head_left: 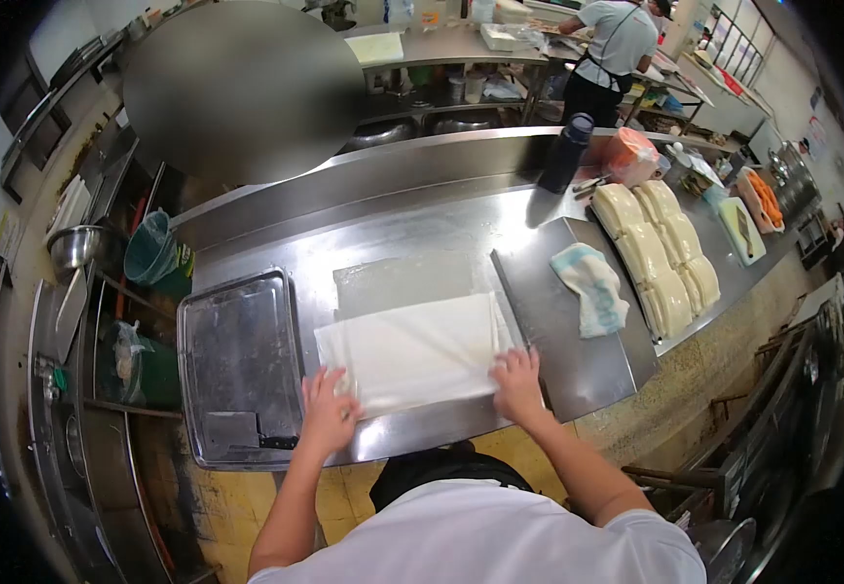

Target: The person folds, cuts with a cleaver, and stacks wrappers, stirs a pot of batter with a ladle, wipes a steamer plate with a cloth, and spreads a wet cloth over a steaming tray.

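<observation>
A thin white sheet [417,350] lies on the steel worktop in front of me, its material unclear. It partly covers a greyish translucent sheet [403,282]. At the near left corner of the white sheet, my left hand [330,411] has its thumb and fingers closed on the edge. My right hand [518,386] is at the near right corner, its bent fingers gripping the edge there. The exact finger contact is too small to make out. Left of the sheets stands a dark metal tray [237,341] with a cleaver [237,428] lying in its near end.
A raised steel board [568,375] carries a blue-and-white cloth [592,287]. Further right are several pale wrapped blocks [656,253], with a dark bottle [566,156] behind the board. A knife lies on a cutting board [741,232]. A co-worker [617,49] stands at the back.
</observation>
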A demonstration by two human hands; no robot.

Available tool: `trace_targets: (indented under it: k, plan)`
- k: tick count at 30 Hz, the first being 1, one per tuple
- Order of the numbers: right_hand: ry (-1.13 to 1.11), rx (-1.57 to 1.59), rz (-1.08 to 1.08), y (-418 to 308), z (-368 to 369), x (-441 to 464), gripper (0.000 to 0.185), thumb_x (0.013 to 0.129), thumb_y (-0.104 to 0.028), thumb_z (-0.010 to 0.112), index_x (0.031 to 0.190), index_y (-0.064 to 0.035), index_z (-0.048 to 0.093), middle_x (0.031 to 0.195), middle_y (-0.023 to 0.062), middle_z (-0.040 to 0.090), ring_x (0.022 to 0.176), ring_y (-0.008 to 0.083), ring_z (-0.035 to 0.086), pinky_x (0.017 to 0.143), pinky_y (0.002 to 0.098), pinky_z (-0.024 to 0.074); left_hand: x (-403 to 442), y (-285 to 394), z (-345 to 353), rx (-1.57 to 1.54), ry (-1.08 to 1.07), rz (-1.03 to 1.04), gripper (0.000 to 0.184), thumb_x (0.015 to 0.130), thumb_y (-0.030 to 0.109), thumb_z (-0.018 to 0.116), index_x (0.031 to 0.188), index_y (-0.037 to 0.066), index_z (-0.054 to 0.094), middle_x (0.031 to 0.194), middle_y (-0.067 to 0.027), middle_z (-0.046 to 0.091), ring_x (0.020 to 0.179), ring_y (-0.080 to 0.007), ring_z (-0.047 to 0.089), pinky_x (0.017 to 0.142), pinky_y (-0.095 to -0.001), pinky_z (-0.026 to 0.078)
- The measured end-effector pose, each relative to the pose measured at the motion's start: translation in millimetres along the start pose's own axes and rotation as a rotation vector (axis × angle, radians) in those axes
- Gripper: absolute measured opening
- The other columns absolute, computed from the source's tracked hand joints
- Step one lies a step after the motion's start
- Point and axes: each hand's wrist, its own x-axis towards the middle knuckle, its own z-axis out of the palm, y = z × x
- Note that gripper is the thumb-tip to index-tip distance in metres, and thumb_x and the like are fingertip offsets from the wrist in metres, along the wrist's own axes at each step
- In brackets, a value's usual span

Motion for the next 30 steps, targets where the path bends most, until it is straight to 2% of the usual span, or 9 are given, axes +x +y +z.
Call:
trace_targets:
  k: [3,5,6,10,14,19,22,25,30]
  plan:
    - [-0.153,0.073,0.024,-3.2,4.2,-77.1,0.034,0.068,-0.012,0.073,0.101,-0.0088,0.072,0.135,0.0176,0.055,0.137,0.0421,0.043,0.116,0.0699,0.0231,-53.3,20.9,14.8,0.037,-0.211,-0.135,0.019,0.078,0.024,0.084,0.089,0.009,0.077,0.154,-0.0186,0.045,0.147,-0.0452,0.031,0.121,-0.0629,0.018]
    - [-0.169,0.095,0.08,-28.1,-24.6,-104.7,0.039,0.069,-0.016,0.076,0.107,-0.0074,0.073,0.139,0.0202,0.052,0.138,0.0444,0.04,0.115,0.0699,0.0258,-63.0,29.3,22.4,-0.038,-0.09,-0.203,0.025,0.078,0.022,0.084,0.099,0.01,0.076,0.156,-0.0205,0.042,0.145,-0.0446,0.033,0.121,-0.0588,0.023]
    - [-0.198,0.092,0.081,-32.7,-37.1,-111.0,0.049,0.073,-0.022,0.079,0.118,-0.0055,0.071,0.143,0.0245,0.048,0.14,0.0476,0.037,0.115,0.0663,0.0291,-63.7,34.4,23.9,-0.078,-0.03,-0.234,0.029,0.079,0.022,0.085,0.104,0.01,0.076,0.156,-0.0214,0.041,0.145,-0.0443,0.035,0.121,-0.0567,0.025]
    - [-0.04,0.19,0.127,-31.1,-63.9,-131.8,0.059,0.078,-0.025,0.079,0.13,-0.0023,0.063,0.145,0.0272,0.047,0.14,0.048,0.038,0.116,0.0578,0.0343,-35.3,69.5,22.2,-0.181,0.13,-0.167,0.036,0.08,0.017,0.084,0.113,0.008,0.07,0.155,-0.0228,0.042,0.14,-0.0431,0.041,0.117,-0.0499,0.035]
    - [0.073,0.228,0.243,-30.1,-95.8,-154.1,0.064,0.082,-0.023,0.077,0.137,0.0001,0.055,0.145,0.0285,0.047,0.137,0.0467,0.041,0.115,0.0517,0.0382,-4.0,114.9,45.8,-0.241,0.037,0.159,0.035,0.082,0.017,0.083,0.113,0.008,0.069,0.15,-0.0221,0.048,0.139,-0.0429,0.043,0.115,-0.0496,0.039]
    - [0.248,0.215,0.463,-63.4,-122.4,-200.0,0.066,0.082,-0.023,0.079,0.139,0.0012,0.053,0.143,0.0246,0.051,0.133,0.0426,0.048,0.113,0.0479,0.0417,2.3,176.3,93.2,-0.337,-0.278,0.557,0.033,0.083,0.019,0.082,0.111,0.007,0.071,0.148,-0.0249,0.05,0.136,-0.043,0.047,0.115,-0.0486,0.04]
    - [0.361,0.208,0.601,-108.3,-120.3,-221.6,0.064,0.083,-0.02,0.076,0.139,0.0018,0.053,0.141,0.0261,0.051,0.132,0.0441,0.048,0.114,0.0497,0.0406,-8.1,206.7,100.5,-0.344,-0.463,0.769,0.032,0.083,0.02,0.082,0.111,0.007,0.072,0.147,-0.0253,0.051,0.135,-0.0433,0.049,0.115,-0.0483,0.04]
    - [0.508,0.207,0.796,-176.0,-98.1,-237.4,0.063,0.084,-0.02,0.075,0.139,0.0026,0.053,0.14,0.0262,0.052,0.131,0.0444,0.049,0.113,0.0494,0.041,-18.5,213.2,99.7,-0.342,-0.625,1.012,0.032,0.084,0.019,0.082,0.111,0.006,0.073,0.145,-0.0255,0.052,0.134,-0.0437,0.049,0.114,-0.0483,0.041]
    - [0.522,0.213,1.039,-262.1,-64.7,-257.9,0.062,0.086,-0.019,0.072,0.14,0.0034,0.052,0.14,0.0249,0.052,0.131,0.0427,0.05,0.113,0.0483,0.0415,-52.4,183.9,101.8,-0.356,-0.817,1.185,0.031,0.085,0.018,0.079,0.113,0.005,0.073,0.142,-0.026,0.054,0.132,-0.0432,0.051,0.112,-0.0474,0.043]
